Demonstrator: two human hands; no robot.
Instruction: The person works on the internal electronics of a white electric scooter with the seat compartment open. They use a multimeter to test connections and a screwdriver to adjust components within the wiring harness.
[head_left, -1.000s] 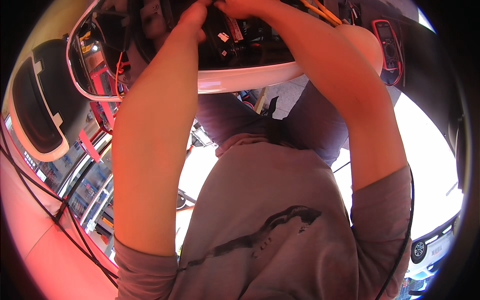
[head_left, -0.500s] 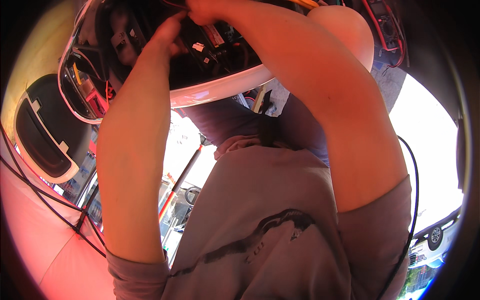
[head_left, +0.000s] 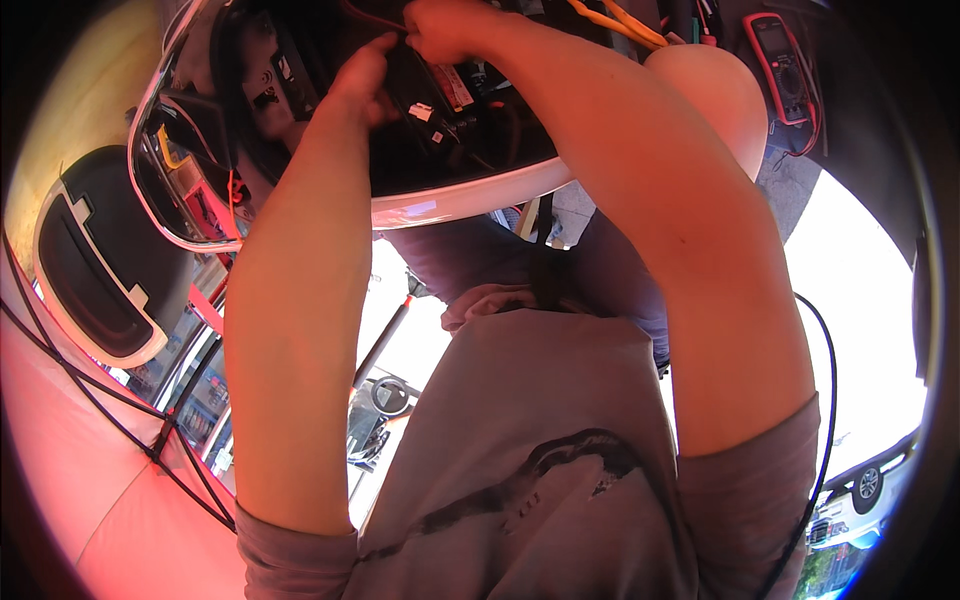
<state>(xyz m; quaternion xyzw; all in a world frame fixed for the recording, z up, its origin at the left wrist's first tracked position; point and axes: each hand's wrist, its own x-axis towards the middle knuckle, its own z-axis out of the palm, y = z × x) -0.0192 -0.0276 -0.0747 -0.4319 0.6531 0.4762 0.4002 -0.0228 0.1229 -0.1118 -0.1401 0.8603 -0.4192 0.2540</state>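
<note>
The red wire (head_left: 375, 20) runs across the top of the dark open cavity of the white-rimmed shell (head_left: 450, 205), long axis roughly left to right; the right hand (head_left: 440, 28) pinches its end, fingers closed; the left hand (head_left: 362, 75) is just beside it, lower left, fingers curled, grip unclear; a white connector (head_left: 420, 112) sits just below.
</note>
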